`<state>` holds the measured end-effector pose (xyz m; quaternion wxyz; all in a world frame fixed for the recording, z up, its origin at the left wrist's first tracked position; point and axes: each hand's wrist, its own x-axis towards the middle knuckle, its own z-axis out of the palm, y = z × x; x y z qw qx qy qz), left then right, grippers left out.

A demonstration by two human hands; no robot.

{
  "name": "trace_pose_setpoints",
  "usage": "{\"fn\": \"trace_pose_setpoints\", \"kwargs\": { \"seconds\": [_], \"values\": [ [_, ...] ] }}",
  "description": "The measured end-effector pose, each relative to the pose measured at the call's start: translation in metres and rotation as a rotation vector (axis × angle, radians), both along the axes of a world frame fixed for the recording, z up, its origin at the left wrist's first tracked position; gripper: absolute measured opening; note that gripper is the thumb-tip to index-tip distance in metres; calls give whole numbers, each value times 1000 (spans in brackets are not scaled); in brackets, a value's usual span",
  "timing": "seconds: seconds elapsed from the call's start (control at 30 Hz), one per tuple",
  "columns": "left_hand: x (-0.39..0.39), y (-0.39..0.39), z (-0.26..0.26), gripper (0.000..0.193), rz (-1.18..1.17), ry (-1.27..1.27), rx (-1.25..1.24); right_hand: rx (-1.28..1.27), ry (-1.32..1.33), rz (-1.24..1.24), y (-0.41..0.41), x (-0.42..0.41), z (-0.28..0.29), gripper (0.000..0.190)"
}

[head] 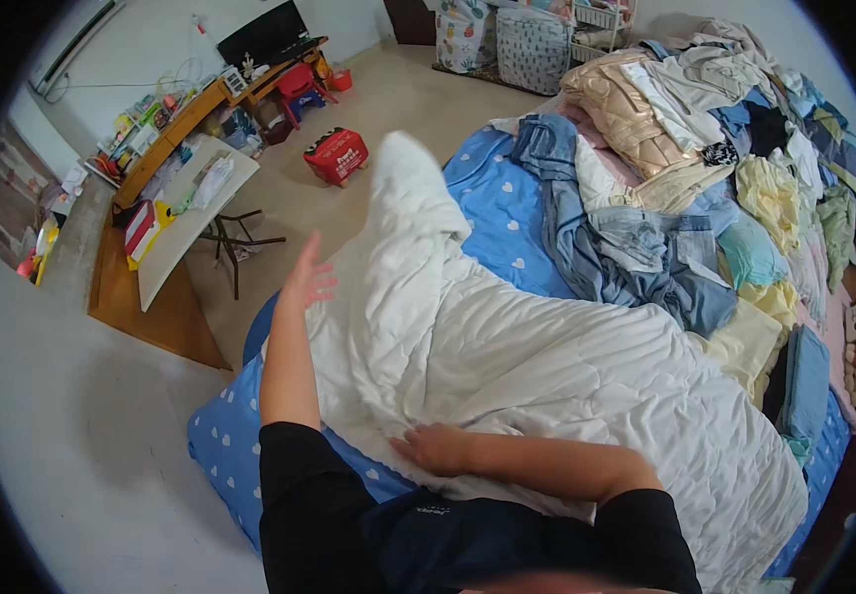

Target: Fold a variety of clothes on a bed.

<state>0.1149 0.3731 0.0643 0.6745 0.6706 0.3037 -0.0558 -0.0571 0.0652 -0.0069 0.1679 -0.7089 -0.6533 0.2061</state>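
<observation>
A white quilt [532, 371] spreads in folds over a bed, with one part raised into a peak near the bed's far edge. Stretched forward at the quilt's left side, my left hand [312, 276] has its fingers apart and nothing in it. Close to my body, my right hand [435, 448] lies on the quilt; whether its fingers pinch the cloth is unclear. Under the quilt shows a blue sheet with white hearts [498, 211].
Piled clothes [695, 126] and jeans [643, 245] cover the bed's right side. Beyond the bed stand a red box [336, 156] and a folding table [194, 211]. A wall [138, 445] borders the bed at left.
</observation>
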Motion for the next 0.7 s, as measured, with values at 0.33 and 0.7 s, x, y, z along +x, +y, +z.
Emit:
{"fn": "trace_pose_setpoints", "kwargs": {
  "seconds": [0.33,0.7],
  "values": [
    [51,-41,-123,88,22,161,-89,99,518,-140,-63,-11,61,71],
    [155,-22,-17,53,54,-276,551,350,980,-73,-104,-11,143,80]
  ]
}}
